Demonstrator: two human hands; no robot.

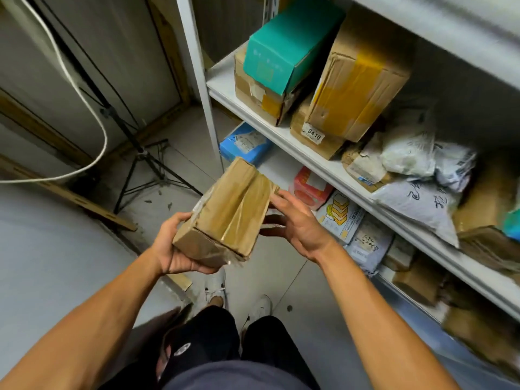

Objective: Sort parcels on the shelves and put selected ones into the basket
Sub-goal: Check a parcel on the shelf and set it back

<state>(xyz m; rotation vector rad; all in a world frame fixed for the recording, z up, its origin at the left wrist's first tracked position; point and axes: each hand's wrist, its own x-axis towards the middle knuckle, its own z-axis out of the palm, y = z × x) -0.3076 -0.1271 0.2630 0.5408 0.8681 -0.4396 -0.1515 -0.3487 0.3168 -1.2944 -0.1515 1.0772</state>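
Observation:
I hold a small brown cardboard parcel, wrapped in clear tape, in front of the white shelves. My left hand cups its near end from below. My right hand touches its right side with the fingers under and along the edge. The parcel is tilted, its far end pointing up toward the shelf post. No basket is in view.
The shelves at right carry a teal box, brown cartons, grey mail bags, a blue parcel and a red box. A black tripod and a white cable stand at left. My feet are below.

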